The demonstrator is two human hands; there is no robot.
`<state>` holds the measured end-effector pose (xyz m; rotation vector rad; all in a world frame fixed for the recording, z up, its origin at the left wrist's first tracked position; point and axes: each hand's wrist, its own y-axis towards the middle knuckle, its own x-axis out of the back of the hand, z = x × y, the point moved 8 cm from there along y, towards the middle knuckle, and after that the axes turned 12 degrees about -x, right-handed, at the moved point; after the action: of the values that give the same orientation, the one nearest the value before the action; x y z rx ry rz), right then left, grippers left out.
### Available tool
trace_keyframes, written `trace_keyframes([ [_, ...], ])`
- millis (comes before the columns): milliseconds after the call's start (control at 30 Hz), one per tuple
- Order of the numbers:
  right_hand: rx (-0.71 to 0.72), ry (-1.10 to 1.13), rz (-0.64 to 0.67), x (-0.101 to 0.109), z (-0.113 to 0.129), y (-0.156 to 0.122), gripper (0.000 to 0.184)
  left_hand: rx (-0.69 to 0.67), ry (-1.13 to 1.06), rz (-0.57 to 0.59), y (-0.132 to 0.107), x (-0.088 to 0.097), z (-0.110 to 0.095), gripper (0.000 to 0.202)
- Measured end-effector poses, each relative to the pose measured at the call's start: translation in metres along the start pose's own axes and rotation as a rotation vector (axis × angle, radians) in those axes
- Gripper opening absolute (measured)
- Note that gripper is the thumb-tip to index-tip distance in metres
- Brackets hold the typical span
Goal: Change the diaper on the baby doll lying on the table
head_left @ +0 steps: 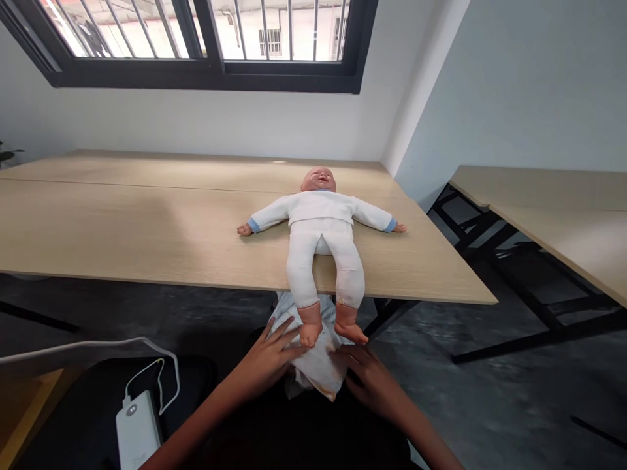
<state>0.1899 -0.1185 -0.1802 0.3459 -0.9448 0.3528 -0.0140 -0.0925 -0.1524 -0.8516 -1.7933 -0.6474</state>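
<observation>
A baby doll [321, 235] in white clothes with blue cuffs lies face up on the wooden table, arms spread wide. Its bare feet hang past the front edge. Below the feet, a crumpled white cloth [321, 372] with faint coloured marks is draped over my lap. My left hand [272, 359] lies on the cloth's left side with fingers spread, its fingertips close to one doll foot. On the other side, my right hand [372, 375] touches the cloth's right edge, fingers stretched out under the other foot. Part of the cloth is hidden behind the feet and hands.
The light wooden table [98, 228] runs along the wall below a barred window [210, 72]. A second table [553, 196] with black folding legs stands at the right. At lower left, a white power bank [137, 431] with a cable [98, 343] lies on a black seat [88, 405].
</observation>
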Motion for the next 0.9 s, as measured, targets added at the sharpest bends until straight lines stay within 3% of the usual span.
trace_keyframes([
  [133,-0.024,0.003,-0.041,0.000,0.000,0.007,0.042,0.026,-0.018,-0.028,0.007,0.006,-0.002,0.048],
  [267,-0.024,0.037,-0.194,0.009,-0.001,0.007,0.042,0.052,-0.142,-0.034,0.009,0.014,-0.006,0.043],
  [467,0.049,0.105,-0.466,0.055,0.023,0.003,0.028,0.030,-0.253,-0.063,0.013,0.021,-0.008,0.069],
  [667,0.216,0.137,-0.670,0.101,0.070,-0.005,0.025,-0.005,-0.372,-0.194,0.021,0.018,-0.016,0.049],
  [767,0.283,0.154,-0.743,0.119,0.085,-0.011,0.023,-0.037,-0.532,-0.237,0.030,0.018,-0.023,0.052],
  [900,0.279,0.071,-0.794,0.138,0.091,-0.021,0.022,-0.085,-0.604,-0.207,0.041,0.013,-0.035,0.056],
])
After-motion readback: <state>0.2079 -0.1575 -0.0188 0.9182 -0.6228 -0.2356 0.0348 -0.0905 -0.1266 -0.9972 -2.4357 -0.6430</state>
